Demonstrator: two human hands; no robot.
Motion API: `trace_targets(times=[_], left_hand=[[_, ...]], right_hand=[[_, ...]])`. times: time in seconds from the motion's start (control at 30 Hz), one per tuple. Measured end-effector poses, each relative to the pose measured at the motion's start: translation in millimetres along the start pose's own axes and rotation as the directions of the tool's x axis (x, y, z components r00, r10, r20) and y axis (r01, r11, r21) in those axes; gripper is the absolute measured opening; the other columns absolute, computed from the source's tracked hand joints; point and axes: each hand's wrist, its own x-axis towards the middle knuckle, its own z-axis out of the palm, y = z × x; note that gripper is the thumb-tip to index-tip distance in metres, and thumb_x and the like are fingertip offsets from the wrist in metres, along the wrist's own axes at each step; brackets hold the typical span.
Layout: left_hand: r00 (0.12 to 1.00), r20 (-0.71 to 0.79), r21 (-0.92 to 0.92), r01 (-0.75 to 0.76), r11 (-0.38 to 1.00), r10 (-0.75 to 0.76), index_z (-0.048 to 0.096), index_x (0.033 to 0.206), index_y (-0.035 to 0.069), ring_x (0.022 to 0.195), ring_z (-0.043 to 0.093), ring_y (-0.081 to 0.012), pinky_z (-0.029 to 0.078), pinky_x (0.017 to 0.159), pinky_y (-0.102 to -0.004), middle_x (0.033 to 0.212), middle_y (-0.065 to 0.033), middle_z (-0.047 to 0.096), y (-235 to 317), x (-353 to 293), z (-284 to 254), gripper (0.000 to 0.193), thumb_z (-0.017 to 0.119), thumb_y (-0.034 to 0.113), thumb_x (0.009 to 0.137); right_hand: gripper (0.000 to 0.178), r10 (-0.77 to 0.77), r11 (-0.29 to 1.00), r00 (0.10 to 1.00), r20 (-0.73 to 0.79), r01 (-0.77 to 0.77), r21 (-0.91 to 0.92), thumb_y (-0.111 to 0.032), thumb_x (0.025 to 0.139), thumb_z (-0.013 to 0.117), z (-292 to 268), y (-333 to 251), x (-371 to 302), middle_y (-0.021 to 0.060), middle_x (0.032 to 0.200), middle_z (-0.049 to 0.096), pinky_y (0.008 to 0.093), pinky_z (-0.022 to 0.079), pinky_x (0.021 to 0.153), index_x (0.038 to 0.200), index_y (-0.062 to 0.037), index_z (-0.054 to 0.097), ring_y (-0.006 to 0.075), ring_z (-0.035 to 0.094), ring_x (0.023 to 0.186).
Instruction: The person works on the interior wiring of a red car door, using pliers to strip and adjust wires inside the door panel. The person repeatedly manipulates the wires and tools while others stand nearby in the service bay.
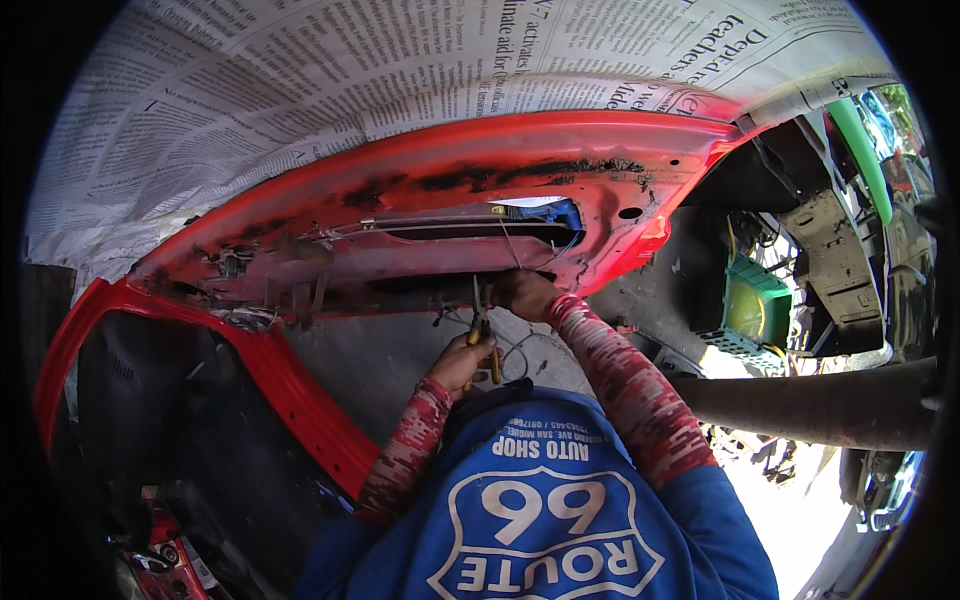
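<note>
My left hand (458,364) is wrapped round a pair of pliers with yellow handles (476,338). Their dark jaws point up toward the lower edge of a red car panel (330,190). Beside the jaws, my right hand (526,296) is closed at that same edge. A thin wire (508,243) runs from the panel's slot down to this hand. What its fingers hold is hidden. Inside the slot sits a blue part (560,215), next to a metal rod (400,222). Below the pliers a thin cable (522,345) hangs in a loop.
Newspaper (400,70) covers the surface beyond the panel. A red frame (290,390) curves down at the left. On the right are a green crate (755,305), a thick brown pipe (820,408) and a beige metal part (830,260). A red object (170,560) lies lower left.
</note>
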Motion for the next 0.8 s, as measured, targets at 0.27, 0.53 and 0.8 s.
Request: trace_targets(times=[0.27, 0.53, 0.8], left_hand=[[0.999, -0.031, 0.066, -0.016, 0.998, 0.018, 0.055, 0.117, 0.012, 0.097, 0.062, -0.0158, 0.043, 0.081, -0.0382, 0.107, -0.0034, 0.065, -6, -2, -3, 0.031, 0.052, 0.036, 0.097], [1.0, 0.003, -0.019, -0.016, 1.0, 0.016, 0.055, 0.115, 0.013, 0.095, 0.062, -0.0154, 0.045, 0.078, -0.0358, 0.104, -0.0027, 0.065, -3, 5, -8, 0.028, 0.052, 0.034, 0.097], [0.999, 0.002, 0.031, -0.033, 0.999, 0.033, 0.053, 0.112, 0.013, 0.095, 0.062, -0.0153, 0.045, 0.078, -0.0366, 0.104, -0.0026, 0.064, 3, 12, -6, 0.025, 0.052, 0.033, 0.097]], right_hand=[[0.028, 0.159, 0.964, 0.987, -0.036, -0.147, 0.222, -0.03, 0.085, 0.058, 6, 1, 0, 0.0141, 0.098, 0.069, 0.0367, 0.049, 0.086, 0.1, -0.0096, 0.072, 0.0276, 0.065, 0.093], [0.021, 0.196, 0.948, 0.978, -0.069, -0.171, 0.269, -0.018, 0.082, 0.06, 10, 2, 2, 0.0107, 0.087, 0.07, 0.0331, 0.05, 0.08, 0.094, -0.0029, 0.07, 0.0175, 0.064, 0.083], [0.03, 0.215, 0.947, 0.976, -0.036, -0.2, 0.25, -0.032, 0.083, 0.058, 11, 7, 2, 0.0149, 0.097, 0.07, 0.0382, 0.05, 0.085, 0.098, -0.0109, 0.073, 0.0296, 0.066, 0.092]])
